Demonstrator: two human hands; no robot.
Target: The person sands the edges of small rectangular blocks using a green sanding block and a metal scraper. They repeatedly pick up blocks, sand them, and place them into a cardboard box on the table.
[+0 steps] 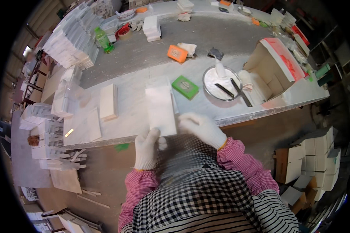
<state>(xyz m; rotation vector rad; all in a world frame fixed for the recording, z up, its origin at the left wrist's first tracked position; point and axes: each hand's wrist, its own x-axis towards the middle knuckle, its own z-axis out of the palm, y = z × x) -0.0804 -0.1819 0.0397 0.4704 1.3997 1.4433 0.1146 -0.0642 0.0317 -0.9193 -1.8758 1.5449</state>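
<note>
A flat white rectangular panel [160, 108] lies at the table's front edge. My left hand [147, 147], in a white knit glove, grips its near left corner, thumb on top and fingers curled by the edge. Just right of the panel is my right hand [200, 128], gloved too; its bent fingers are blurred by motion, and whether they touch the panel is unclear. Behind lies a green box [185, 87]. A metal bowl [210, 92] of white paste stands to the right, with two dark-handled tools [241, 93] across it.
White panels [109, 101] lie at left, with tall stacks [72, 39] behind. An orange box [177, 53], a green bottle [104, 40] and a tape roll [125, 33] stand farther back. An open carton [270, 68] stands right; more boxes [311, 159] are piled on the floor.
</note>
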